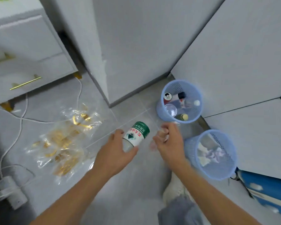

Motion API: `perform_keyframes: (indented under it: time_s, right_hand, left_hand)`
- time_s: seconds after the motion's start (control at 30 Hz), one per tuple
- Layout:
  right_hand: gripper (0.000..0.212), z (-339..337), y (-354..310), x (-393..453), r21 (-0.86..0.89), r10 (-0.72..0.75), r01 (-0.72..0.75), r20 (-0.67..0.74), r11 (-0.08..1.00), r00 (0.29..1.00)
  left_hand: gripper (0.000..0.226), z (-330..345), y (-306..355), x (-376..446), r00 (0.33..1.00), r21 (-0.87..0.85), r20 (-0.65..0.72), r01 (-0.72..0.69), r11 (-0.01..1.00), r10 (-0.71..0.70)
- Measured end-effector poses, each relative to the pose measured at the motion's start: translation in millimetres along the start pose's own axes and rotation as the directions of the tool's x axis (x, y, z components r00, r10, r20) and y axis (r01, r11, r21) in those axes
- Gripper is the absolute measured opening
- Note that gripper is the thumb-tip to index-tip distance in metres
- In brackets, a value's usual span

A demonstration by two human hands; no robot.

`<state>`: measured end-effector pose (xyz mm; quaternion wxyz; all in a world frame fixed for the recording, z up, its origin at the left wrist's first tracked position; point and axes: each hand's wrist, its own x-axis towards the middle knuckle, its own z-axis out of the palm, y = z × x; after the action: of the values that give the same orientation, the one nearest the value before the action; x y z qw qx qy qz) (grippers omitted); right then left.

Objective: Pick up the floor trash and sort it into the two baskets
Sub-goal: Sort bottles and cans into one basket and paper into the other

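**Bottle in the left hand, baskets against the right-hand cabinet**

Bottle (pixel 136 135), clear plastic with a green and white label, is held above the grey tiled floor (pixel 130 189) near the middle of the view, tilted with its far end pointing up and right.

At far left a white power strip (pixel 10 190) lies on the tiles, its white cable (pixel 18 127) looping up toward a white drawer unit (pixel 28 65) with a gold handle. Just right of the cable, crumpled clear plastic bags (pixel 63 140) with gold print cover a broad patch of floor, their right edge close beside the left forearm.

The left hand (pixel 115 153) is clamped around the bottle's lower part, thumb on one side, fingers on the other. The right hand (pixel 167 142) hovers just beside the bottle with fingers loosely curled; it is blurred, and I cannot tell whether it holds anything.

Bare tile lies between the hands and the wall corner. To the right, the farther blue basket (pixel 162 111) holds bottles and a can; the nearer blue basket (pixel 191 153) holds crumpled paper. Both stand against the white cabinet (pixel 234 62), near each other. A white shoe (pixel 173 189) is below the right forearm.
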<state>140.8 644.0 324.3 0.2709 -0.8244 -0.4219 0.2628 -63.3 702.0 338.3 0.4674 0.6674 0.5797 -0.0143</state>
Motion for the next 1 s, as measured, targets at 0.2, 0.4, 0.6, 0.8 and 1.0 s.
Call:
perform_keyframes:
  time_s: [0.2, 0.4, 0.6, 0.8, 1.0]
  right_hand:
    - [0.025, -66, 73, 135, 0.014, -0.032, 0.036, -0.187, 0.999, 0.982]
    - [0.021, -85, 153, 224, -0.069, 0.005, -0.010, -0.065, 0.998, 0.998]
    - [0.019, -76, 187, 261, -0.146, -0.049, 0.066, 0.117, 0.987, 0.992]
    - [0.017, -68, 206, 264, -0.188, -0.155, 0.197, 0.215, 0.962, 0.964]
    - [0.033, -82, 194, 257, -0.308, -0.211, 0.251, 0.158, 0.918, 0.965]
  left_hand:
    - [0.060, 56, 116, 103, 1.000, 0.025, -0.004, -0.008, 1.000, 0.008]
    - [0.060, 128, 172, 181, 0.999, 0.167, -0.035, -0.032, 0.985, 0.038]
    - [0.059, 168, 191, 234, 0.992, 0.295, -0.115, -0.013, 0.955, 0.049]
    - [0.055, 188, 202, 274, 0.980, 0.474, -0.124, -0.079, 0.877, 0.156]
    - [0.058, 190, 202, 273, 0.968, 0.601, -0.099, -0.128, 0.789, 0.232]
